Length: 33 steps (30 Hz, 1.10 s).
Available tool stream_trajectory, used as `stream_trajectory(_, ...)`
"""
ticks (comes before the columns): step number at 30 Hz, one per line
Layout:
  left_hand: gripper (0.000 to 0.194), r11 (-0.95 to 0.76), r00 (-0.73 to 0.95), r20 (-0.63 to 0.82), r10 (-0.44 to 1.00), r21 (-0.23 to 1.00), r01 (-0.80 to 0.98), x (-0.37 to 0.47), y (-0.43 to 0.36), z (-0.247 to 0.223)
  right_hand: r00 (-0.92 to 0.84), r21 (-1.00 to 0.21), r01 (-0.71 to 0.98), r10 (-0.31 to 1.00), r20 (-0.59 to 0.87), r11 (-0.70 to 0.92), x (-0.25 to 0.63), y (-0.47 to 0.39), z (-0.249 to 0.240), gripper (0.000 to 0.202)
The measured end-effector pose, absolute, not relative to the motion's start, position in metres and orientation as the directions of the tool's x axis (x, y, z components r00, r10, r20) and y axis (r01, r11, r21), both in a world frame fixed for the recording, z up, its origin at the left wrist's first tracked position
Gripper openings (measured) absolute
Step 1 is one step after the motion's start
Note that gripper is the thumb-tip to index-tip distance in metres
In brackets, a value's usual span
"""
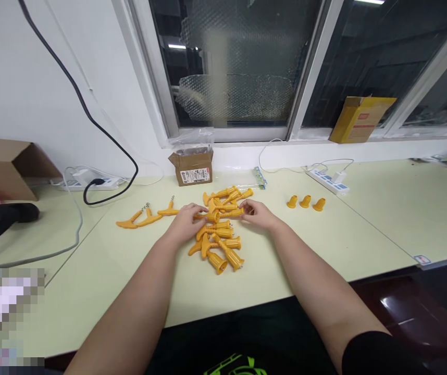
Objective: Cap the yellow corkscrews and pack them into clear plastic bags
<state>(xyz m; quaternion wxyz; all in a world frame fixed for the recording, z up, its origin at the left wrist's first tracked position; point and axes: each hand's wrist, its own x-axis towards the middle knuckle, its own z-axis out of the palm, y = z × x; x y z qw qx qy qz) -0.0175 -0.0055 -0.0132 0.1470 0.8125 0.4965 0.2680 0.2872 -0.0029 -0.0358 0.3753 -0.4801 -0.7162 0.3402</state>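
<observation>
A pile of yellow plastic corkscrews (pixel 233 256), each with a T-shaped handle and a bell-shaped sleeve, lies on the table in front of me. My left hand (pixel 187 225) reaches in from the left, its fingers closed on a corkscrew (pixel 211 217) whose sleeve end points right. On the right side of the pile, my right hand (pixel 258 214) has its thumb and fingertips pinched at the end of another corkscrew (pixel 234 213). To the left lie three T-handles (pixel 148 219) with bare metal spirals. Three loose yellow sleeves (pixel 305 201) stand apart at the right.
Behind the pile are a small open cardboard box (pixel 193 167) and a clear plastic bag (pixel 243 178). Power strips (pixel 328 181) with cables sit along the wall. A black cable (pixel 90 117) hangs at left, and a yellow box (pixel 360 120) leans on the window.
</observation>
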Motion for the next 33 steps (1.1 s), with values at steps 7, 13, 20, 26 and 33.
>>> stream_trajectory(7,0.029,-0.454,0.366,0.269,0.891,0.527,0.718,-0.008,-0.004,-0.018,-0.036,-0.993,0.115,0.999,-0.009,-0.005,0.284,0.001,-0.029,0.02)
stream_trajectory(13,0.029,-0.465,0.354,0.305,0.884,0.513,0.721,-0.006,-0.003,-0.02,0.114,-0.983,-0.027,0.977,-0.182,-0.18,0.281,0.004,-0.025,0.023)
stream_trajectory(20,0.017,-0.382,0.257,0.294,0.921,0.541,0.75,-0.007,0.003,-0.025,0.22,-0.985,-0.088,0.962,-0.163,-0.146,0.301,0.001,-0.01,0.019)
stream_trajectory(26,0.044,-0.493,0.276,0.432,0.858,0.545,0.678,0.004,-0.011,-0.013,0.087,-0.955,-0.225,0.972,-0.217,-0.193,0.3,-0.009,0.006,0.018)
stream_trajectory(33,0.043,-0.593,0.384,0.456,0.803,0.679,0.433,0.024,-0.034,-0.001,-0.294,-0.954,-0.119,0.927,-0.231,-0.275,0.281,-0.021,0.001,0.022)
